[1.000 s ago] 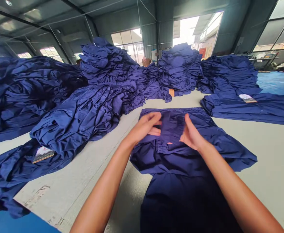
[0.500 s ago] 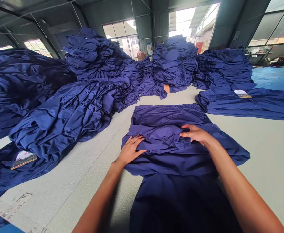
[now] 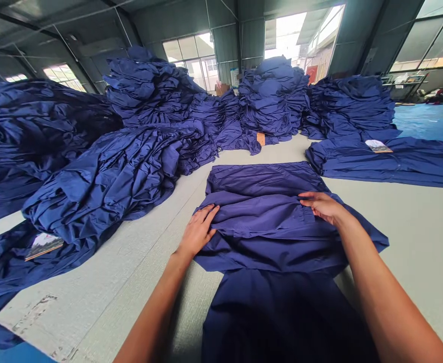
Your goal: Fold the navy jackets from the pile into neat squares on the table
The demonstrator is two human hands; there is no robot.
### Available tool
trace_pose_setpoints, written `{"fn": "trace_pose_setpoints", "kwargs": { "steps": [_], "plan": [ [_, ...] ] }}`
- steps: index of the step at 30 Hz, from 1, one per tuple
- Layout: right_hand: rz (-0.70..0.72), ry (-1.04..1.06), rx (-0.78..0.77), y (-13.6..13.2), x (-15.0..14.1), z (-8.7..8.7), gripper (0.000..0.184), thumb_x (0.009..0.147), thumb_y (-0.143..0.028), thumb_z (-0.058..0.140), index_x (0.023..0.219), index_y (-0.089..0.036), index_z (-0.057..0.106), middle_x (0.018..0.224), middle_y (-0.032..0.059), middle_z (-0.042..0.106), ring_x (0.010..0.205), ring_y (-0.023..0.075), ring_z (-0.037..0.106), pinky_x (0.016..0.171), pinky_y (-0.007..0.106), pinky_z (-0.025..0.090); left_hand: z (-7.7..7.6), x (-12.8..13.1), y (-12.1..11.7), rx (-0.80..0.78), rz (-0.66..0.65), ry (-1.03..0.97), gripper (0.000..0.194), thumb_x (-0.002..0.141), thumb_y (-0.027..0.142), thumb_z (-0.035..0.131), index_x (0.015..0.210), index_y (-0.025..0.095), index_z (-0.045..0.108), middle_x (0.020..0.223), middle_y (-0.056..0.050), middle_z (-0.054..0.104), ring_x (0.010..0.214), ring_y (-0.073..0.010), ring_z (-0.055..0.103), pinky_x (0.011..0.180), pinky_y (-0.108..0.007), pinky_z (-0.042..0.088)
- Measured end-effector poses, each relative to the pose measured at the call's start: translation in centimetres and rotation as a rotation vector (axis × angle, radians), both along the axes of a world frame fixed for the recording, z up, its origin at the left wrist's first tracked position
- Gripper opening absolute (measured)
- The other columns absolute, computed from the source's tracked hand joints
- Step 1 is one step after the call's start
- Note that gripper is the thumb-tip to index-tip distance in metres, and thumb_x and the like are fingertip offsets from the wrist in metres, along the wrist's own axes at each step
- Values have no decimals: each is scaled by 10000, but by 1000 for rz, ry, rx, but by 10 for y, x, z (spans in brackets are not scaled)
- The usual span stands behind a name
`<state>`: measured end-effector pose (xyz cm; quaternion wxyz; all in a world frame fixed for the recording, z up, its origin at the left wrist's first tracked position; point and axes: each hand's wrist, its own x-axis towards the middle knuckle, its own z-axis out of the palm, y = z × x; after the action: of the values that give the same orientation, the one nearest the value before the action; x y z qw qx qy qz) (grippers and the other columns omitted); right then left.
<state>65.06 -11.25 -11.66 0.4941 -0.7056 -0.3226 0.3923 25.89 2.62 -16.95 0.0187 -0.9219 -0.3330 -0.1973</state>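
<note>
A navy blue garment (image 3: 255, 247) lies in front of me, with a folded band of cloth across its middle. At the left end of that band rests my left hand (image 3: 198, 229), open, its thumb apart from its fingers and its fingertips on the fabric. My right hand (image 3: 323, 207) touches the band's right end beside a gathered part that looks like an elastic cuff (image 3: 307, 216). Its fingers are stretched out and open; the underside of this hand is hidden. Toward me, more dark blue cloth (image 3: 277, 312) spreads below the garment.
Pale tabletop (image 3: 145, 252) surrounds the garment. Rumpled navy cloth (image 3: 108, 176) lies left, with a printed card (image 3: 44, 245) on it. High fabric stacks (image 3: 274, 101) stand behind. At right, a folded navy bundle (image 3: 387, 164) carries another printed card (image 3: 378, 146).
The gathered piece held up between both hands has come down onto the garment and now lies flatter. My hands have moved apart, left hand leftward, right hand rightward.
</note>
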Motion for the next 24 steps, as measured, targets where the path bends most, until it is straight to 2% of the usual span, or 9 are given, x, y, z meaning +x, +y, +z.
{"fn": "trace_pose_setpoints", "kwargs": {
  "steps": [4,8,10,12,14,17,19,21,24],
  "plan": [
    [44,62,216,-8,-8,35,483,702,-265,783,1170,-233,670,637,-56,593,401,44,442,351,135,376,15,-5,-1,48,118,-59,553,834,136,484,1382,217,503,1399,-97,539,1276,-279,506,1079,-426,414],
    [13,63,388,-20,-14,68,535,667,-298,816,1185,-268,685,645,-71,564,403,32,434,372,126,419,30,-27,0,74,304,-198,360,933,235,394,1236,208,587,1233,-91,621,1122,-255,598,955,-362,484],
    [5,33,355,-20,-13,64,495,659,-266,814,1140,-256,699,646,-64,561,425,38,450,394,127,443,30,-38,0,68,421,-214,336,964,285,363,1184,215,606,1188,-85,639,1035,-257,631,864,-351,504],
    [16,31,270,-14,-10,50,408,660,-194,782,1059,-235,707,701,-36,610,511,55,522,458,130,482,23,-45,-2,20,509,-216,326,969,303,355,1156,219,609,1158,-81,653,955,-252,653,808,-345,504],
    [33,30,170,-7,-9,31,335,659,-129,738,981,-210,700,731,-17,634,576,63,552,497,131,485,12,-46,-3,-74,541,-228,319,958,339,386,1176,218,586,1155,-84,659,914,-246,664,798,-350,505],
    [87,-20,75,2,-11,14,302,660,-126,716,954,-187,690,634,-45,565,524,59,490,475,146,443,-4,-44,-4,-230,530,-302,410,884,422,516,1226,197,534,1170,-103,655,889,-240,673,816,-361,515],
    [142,-70,91,1,-14,16,331,667,-184,729,996,-191,694,631,-50,552,513,64,470,477,167,435,-9,-44,-1,-318,492,-358,465,805,363,590,1225,176,522,1130,-102,665,858,-226,674,822,-349,520],
    [145,-114,152,-3,-17,27,396,674,-259,742,1065,-224,697,721,-28,606,540,72,492,485,177,439,-9,-50,3,-355,430,-400,439,759,244,560,1192,179,536,1056,-73,679,832,-206,666,818,-329,520],
    [40,-135,248,-14,-14,45,459,686,-311,738,1142,-292,686,883,8,665,569,88,523,460,185,433,-2,-67,10,-227,384,-451,376,782,177,458,1138,196,576,1036,-63,671,877,-207,646,837,-334,512]
  ]
}}
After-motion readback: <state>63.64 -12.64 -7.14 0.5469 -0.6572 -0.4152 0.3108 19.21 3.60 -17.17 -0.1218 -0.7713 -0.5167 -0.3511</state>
